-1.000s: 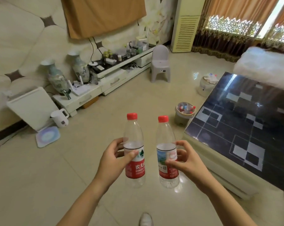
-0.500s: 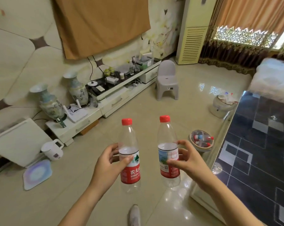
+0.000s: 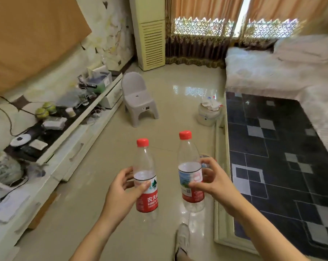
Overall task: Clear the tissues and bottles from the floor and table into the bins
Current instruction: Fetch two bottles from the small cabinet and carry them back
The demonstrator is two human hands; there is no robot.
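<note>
I see 2 clear, red-capped bottles held upright over the floor [image 3: 95, 185]: my left hand [image 3: 121, 193] grips the left bottle [image 3: 145, 178], my right hand [image 3: 208, 181] the right bottle [image 3: 190, 172]. A far white bin [image 3: 206, 114] beside the tabletop [image 3: 272, 147] holds bottles and tissues. Since 0.5 s ago the nearer bin has slipped behind my right hand.
</note>
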